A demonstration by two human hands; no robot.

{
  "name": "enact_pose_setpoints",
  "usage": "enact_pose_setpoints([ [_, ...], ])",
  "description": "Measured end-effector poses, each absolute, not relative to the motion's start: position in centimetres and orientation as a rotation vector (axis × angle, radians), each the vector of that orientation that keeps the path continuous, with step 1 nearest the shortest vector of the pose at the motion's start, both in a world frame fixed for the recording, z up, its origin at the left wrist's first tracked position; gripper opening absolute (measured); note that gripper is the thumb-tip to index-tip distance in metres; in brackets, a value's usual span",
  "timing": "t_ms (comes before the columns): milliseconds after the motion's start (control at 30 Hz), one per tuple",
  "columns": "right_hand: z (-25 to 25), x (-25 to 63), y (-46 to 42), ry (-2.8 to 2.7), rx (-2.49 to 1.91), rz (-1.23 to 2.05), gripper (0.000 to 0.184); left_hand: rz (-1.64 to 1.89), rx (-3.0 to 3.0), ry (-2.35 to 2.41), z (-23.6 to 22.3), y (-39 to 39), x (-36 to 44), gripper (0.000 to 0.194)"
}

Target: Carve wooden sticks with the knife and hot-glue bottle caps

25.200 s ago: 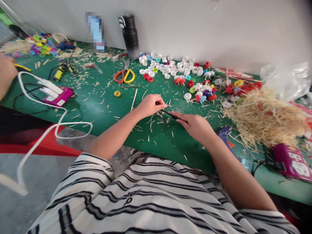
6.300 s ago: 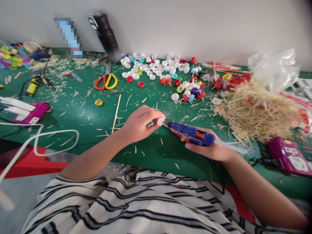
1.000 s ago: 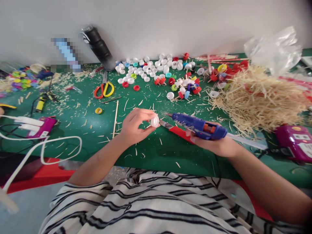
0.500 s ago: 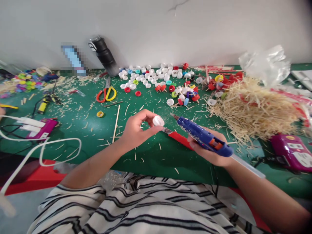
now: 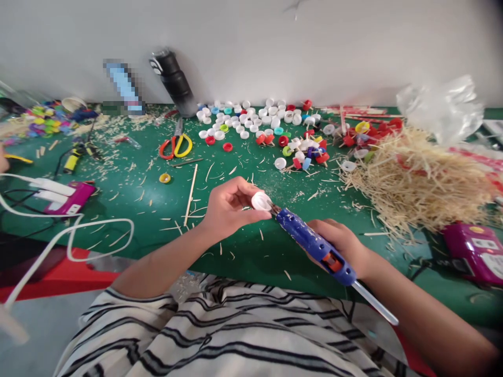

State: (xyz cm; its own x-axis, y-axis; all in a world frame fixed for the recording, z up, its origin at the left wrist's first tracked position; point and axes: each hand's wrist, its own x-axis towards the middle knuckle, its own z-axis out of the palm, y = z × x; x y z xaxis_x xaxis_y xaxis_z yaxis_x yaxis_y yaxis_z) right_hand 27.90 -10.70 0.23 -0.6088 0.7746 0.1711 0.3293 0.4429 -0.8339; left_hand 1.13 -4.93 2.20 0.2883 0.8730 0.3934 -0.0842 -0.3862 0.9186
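White bottle cap (image 5: 261,201) sits pinched in the left hand (image 5: 228,209) at frame centre; the right hand (image 5: 341,246) has its grip wrapped around a blue glue gun (image 5: 314,246), nozzle touching the cap. Beneath lies a green worktop (image 5: 137,204) littered with splinters, with loose caps (image 5: 251,118) and scissors (image 5: 175,146) nearer the grey wall (image 5: 353,47).

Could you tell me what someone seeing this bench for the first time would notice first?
The eye lands on the centre, where the left hand pinches a white bottle cap while the right hand points the nozzle of a blue glue gun at it. Next come the heap of pale wooden sticks on the right and the scatter of bottle caps along the wall.
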Motion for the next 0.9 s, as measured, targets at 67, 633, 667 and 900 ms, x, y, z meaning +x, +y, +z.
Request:
enact_pose_setpoints([
  [67,0.3,27.9,-10.6,-2.184,-0.791,1.077,0.031,1.288,1.577,0.730,2.0,-5.0,1.2,0.036],
  [633,1.2,27.6,-10.4,-2.232,-0.720,0.995,0.034,1.348,1.556,0.746,1.4,-5.2,1.1,0.038],
  [667,1.3,27.5,-10.4,-2.235,-0.719,0.977,0.034,1.345,1.559,0.745,1.3,-5.1,1.1,0.038],
  [900,1.9,27.4,-10.2,-2.277,-0.699,0.905,0.033,1.366,1.549,0.762,1.0,-4.9,0.9,0.040],
])
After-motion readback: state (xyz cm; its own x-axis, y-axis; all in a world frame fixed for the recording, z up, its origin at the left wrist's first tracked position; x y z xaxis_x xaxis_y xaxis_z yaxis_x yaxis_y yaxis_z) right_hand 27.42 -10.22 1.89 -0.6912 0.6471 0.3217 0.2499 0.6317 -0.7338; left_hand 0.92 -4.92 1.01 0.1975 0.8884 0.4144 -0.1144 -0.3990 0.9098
